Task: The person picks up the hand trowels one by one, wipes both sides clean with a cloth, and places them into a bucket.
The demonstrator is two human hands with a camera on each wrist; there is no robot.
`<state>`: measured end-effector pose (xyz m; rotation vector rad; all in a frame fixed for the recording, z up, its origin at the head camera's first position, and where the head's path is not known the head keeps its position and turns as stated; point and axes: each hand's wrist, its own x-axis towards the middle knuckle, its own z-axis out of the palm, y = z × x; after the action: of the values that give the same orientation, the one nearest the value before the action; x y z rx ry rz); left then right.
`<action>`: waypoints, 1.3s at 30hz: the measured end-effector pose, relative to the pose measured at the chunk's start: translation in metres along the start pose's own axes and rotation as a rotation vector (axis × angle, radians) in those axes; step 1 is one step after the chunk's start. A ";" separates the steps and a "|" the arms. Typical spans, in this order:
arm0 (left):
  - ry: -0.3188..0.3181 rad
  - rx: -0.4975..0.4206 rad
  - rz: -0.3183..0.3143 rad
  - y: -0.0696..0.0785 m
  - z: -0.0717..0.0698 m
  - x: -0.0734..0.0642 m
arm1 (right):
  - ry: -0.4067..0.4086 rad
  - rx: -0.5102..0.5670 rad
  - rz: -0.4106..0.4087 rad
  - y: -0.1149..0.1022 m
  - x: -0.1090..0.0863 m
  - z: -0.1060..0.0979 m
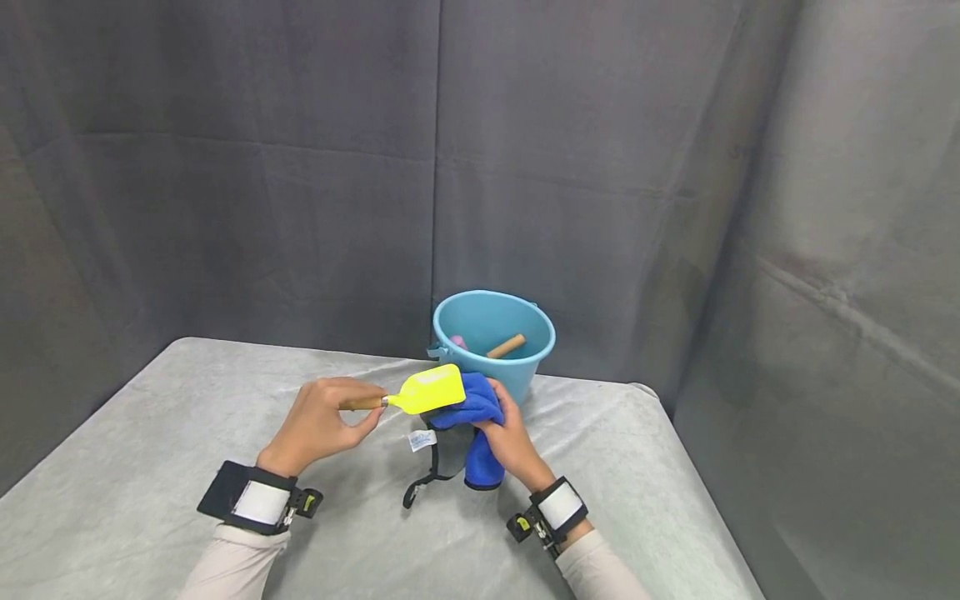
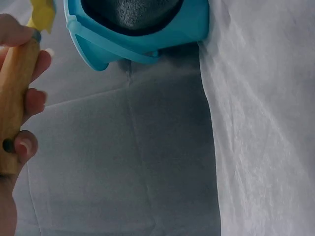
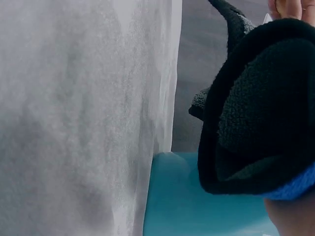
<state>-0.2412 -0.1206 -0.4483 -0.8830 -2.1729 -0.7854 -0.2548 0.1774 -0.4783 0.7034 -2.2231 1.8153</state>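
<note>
In the head view, my left hand [image 1: 318, 423] grips the wooden handle of a small yellow hand shovel [image 1: 429, 389]. The left wrist view shows fingers curled round that handle [image 2: 17, 93]. My right hand [image 1: 516, 437] holds bright blue fleecy gloves [image 1: 483, 465] with dark-trimmed cuffs. A grey part with a black strap and a white label [image 1: 422, 440] hangs beneath them. The shovel's blade overlaps the gloves in the head view; whether they touch I cannot tell. In the right wrist view a dark cuff opening [image 3: 266, 108] faces the camera, and most of the right hand is hidden.
Just behind the hands, a light blue bucket [image 1: 534, 371] stands near the table's back edge. Inside lie a wooden handle [image 1: 506, 346] and something pink [image 1: 459, 342]. A pale cloth covers the table [image 1: 150, 442]. Grey curtains [image 1: 300, 183] hang behind and at the sides.
</note>
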 end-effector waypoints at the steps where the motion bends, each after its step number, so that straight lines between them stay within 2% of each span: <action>1: 0.016 -0.009 0.013 0.000 0.001 0.001 | -0.005 0.001 0.001 0.000 0.000 0.001; 6: 0.050 -0.052 0.062 0.002 0.005 0.003 | -0.050 -0.023 0.036 -0.002 -0.003 0.009; 12: 0.039 -0.072 0.079 0.006 0.011 0.003 | -0.108 -0.009 0.054 -0.002 -0.008 0.020; 21: 0.012 -0.106 0.095 0.014 0.023 0.005 | -0.154 -0.092 0.122 0.000 -0.018 0.026; 27: -0.033 -0.097 0.076 0.018 0.027 0.006 | -0.149 -0.085 0.136 -0.003 -0.018 0.026; 34: -0.039 -0.102 0.063 0.016 0.029 0.005 | -0.124 -0.078 0.148 -0.003 -0.018 0.023; 39: -0.047 -0.093 0.054 0.015 0.028 0.004 | -0.121 -0.038 0.123 -0.002 -0.016 0.021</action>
<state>-0.2417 -0.0908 -0.4582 -1.0126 -2.1585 -0.8528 -0.2363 0.1607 -0.4882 0.7005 -2.4217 1.8255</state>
